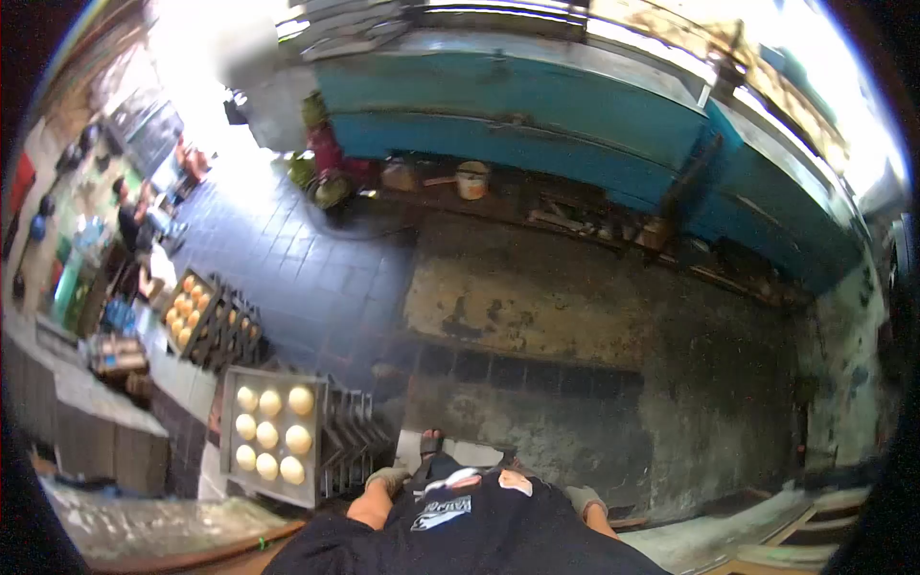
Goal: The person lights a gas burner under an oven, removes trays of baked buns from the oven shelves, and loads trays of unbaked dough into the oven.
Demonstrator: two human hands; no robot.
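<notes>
My left hand (pixel 387 479), in a light grey glove, hangs at the left side of my black shirt, near the stack of metal trays. Its fingers are too small to make out. On the other side of the shirt is my right hand (pixel 583 498), also gloved, low over the floor; its finger shape is unclear. The top tray (pixel 230 422) of the nearer stack bears rows of round pale buns (pixel 268 436). Behind it, another tray (pixel 201 331) holds browner round buns (pixel 187 307).
A teal counter (pixel 498 105) runs along the far side, with a white bucket (pixel 471 180) beneath it. Red and green sacks or cylinders (pixel 326 158) stand at its left end. People sit at the far left, one in dark clothing (pixel 129 220). Wooden slats (pixel 815 532) lie at the lower right.
</notes>
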